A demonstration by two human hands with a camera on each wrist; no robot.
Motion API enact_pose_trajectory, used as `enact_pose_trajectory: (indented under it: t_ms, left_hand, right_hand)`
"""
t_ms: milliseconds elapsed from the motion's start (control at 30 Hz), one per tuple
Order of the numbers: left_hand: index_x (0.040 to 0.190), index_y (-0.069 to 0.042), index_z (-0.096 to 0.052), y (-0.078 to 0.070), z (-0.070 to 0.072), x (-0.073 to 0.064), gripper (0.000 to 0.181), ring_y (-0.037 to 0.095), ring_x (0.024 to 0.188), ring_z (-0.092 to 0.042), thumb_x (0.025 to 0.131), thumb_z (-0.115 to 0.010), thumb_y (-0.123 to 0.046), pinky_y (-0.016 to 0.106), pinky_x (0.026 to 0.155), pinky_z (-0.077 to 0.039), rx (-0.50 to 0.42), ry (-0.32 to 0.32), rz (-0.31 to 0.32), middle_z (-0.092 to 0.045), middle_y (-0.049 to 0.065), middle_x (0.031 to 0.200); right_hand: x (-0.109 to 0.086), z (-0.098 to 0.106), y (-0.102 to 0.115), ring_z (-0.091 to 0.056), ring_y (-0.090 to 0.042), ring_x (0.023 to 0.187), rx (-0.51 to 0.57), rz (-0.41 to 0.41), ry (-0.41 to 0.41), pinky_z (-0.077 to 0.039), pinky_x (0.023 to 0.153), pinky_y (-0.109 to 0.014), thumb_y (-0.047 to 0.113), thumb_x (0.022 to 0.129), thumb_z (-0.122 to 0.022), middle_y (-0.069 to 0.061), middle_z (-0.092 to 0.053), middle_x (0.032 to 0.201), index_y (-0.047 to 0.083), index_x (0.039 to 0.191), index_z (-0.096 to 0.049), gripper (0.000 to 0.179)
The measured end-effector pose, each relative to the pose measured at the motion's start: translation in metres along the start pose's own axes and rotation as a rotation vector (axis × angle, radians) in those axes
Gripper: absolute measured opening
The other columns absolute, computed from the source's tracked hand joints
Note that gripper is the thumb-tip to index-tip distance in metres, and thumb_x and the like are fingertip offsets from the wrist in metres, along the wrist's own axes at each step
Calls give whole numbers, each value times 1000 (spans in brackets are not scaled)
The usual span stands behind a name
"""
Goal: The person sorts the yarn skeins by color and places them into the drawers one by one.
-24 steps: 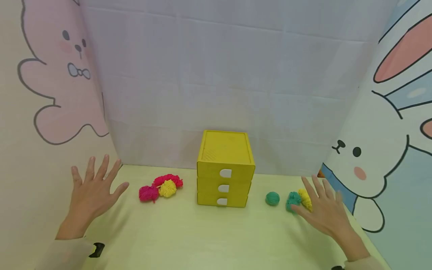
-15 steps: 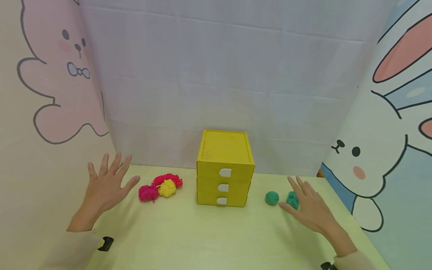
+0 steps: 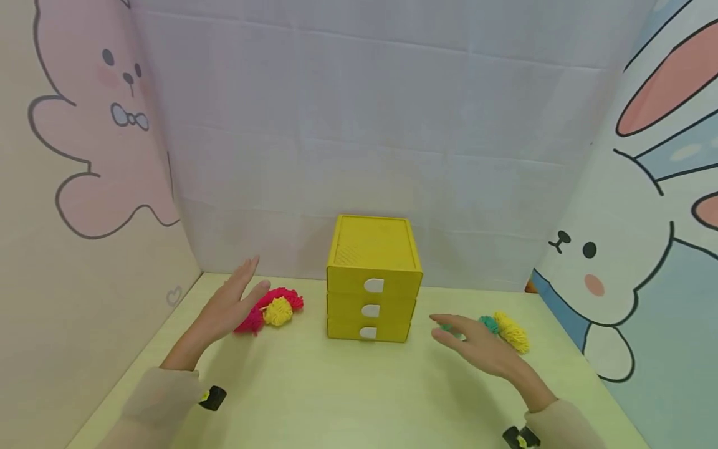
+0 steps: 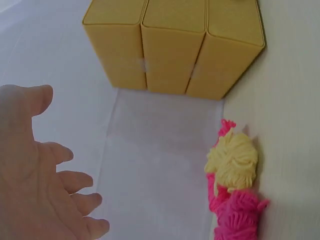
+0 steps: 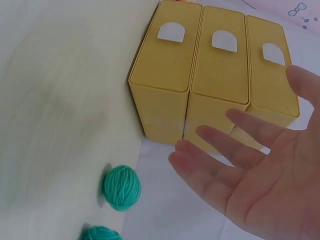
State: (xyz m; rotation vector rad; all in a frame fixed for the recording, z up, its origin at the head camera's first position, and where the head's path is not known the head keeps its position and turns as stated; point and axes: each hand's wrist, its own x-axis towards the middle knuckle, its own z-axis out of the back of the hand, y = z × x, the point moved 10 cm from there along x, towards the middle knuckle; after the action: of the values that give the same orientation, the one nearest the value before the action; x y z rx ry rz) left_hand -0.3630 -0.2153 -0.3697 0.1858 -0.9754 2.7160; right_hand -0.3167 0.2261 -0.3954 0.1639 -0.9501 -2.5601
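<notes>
A yellow three-drawer box [image 3: 373, 280] with white tabs on its drawer fronts stands at the back middle of the table. My left hand [image 3: 224, 308] is held up left of it, fingers extended and holding nothing, partly covering a magenta yarn bundle [image 3: 250, 322]. Beside that lie a yellow yarn ball [image 3: 278, 312] and a red-pink yarn bundle [image 3: 288, 295]. To the box's right, my right hand [image 3: 477, 343] hovers with bent, relaxed fingers and nothing in them. It hides most of a green yarn ball [image 5: 122, 188]. Behind it lie another green yarn bundle [image 3: 490, 323] and a yellow yarn skein [image 3: 512, 332].
The pale yellow table [image 3: 336, 393] meets a white cloth backdrop [image 3: 381, 125] just behind the box. Side panels with a cartoon bear [image 3: 120, 143] and a cartoon rabbit [image 3: 611, 249] bound it left and right.
Both hands have moved inward toward the box, the left one rightward and turning sideways, the right one leftward over the green ball. The box and the yarn have stayed in place.
</notes>
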Motion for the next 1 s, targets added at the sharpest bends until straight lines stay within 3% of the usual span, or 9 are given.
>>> enact_pose_trajectory:
  t_ms: [133, 367, 600, 800, 1000]
  left_hand:
    - [172, -12, -11, -12, -14, 8, 81, 51, 160, -15, 112, -40, -57, 75, 122, -16, -92, 42, 6, -13, 20, 176]
    - [173, -22, -12, -21, -37, 18, 81, 49, 159, -20, 109, -39, -64, 78, 120, -17, -239, 127, 98, -19, 17, 176]
    - [172, -24, -18, -33, -48, 30, 84, 41, 161, -19, 106, -41, -70, 70, 126, -17, -384, 137, 125, -23, 10, 176]
    - [172, -28, -19, -51, -57, 44, 86, 38, 163, -15, 103, -44, -73, 67, 127, -17, -505, 154, 144, -16, 3, 178]
    - [172, -22, -18, -67, -65, 63, 81, 36, 162, -19, 108, -44, -64, 60, 129, -20, -586, 160, 167, -17, 7, 178]
  right_hand:
    - [8, -16, 7, -55, -44, 138, 121, -33, 84, -51, 105, -63, 44, 114, -46, -19, -53, 157, 9, 157, -52, 56]
    - [23, -35, 21, -54, -47, 137, 360, -69, 183, -53, 108, -57, 46, 115, -42, -26, -51, 155, -1, 159, -44, 64]
    - [39, -46, 32, -51, -50, 139, 523, -58, 224, -50, 111, -56, 48, 115, -40, -27, -49, 157, 0, 160, -42, 66]
    - [54, -53, 43, -48, -53, 142, 648, -44, 246, -44, 116, -60, 50, 115, -37, -28, -45, 160, -2, 162, -36, 70]
    - [68, -66, 54, -51, -50, 142, 790, -67, 286, -38, 120, -63, 54, 114, -38, -27, -45, 161, -1, 163, -33, 74]
